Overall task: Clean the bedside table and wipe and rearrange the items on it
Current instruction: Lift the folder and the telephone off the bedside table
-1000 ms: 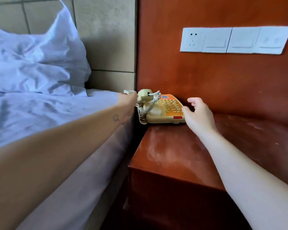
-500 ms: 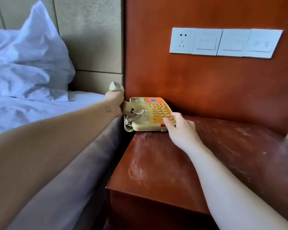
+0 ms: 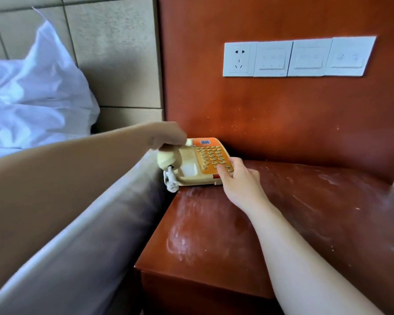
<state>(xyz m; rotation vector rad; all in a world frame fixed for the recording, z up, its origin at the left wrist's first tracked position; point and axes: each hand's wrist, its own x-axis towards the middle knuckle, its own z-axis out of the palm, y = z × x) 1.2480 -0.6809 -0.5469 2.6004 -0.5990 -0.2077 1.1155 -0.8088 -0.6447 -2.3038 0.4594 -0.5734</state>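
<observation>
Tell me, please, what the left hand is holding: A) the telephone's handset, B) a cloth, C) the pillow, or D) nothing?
A: the left hand grips the cream handset at the left side of the telephone, while the right hand holds its base.

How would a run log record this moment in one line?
left hand: grips handset, off cradle | right hand: grips phone base | bedside table: dusty, streaked

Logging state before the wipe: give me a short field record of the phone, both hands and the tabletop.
left hand: grips the handset over the cradle side; seated or not, cannot tell
right hand: fingers on the orange keypad, at the telephone base right front
telephone base: back left corner of the bedside table
coiled cord: hangs at the base's front left
bedside table: whitish smears over the top
</observation>
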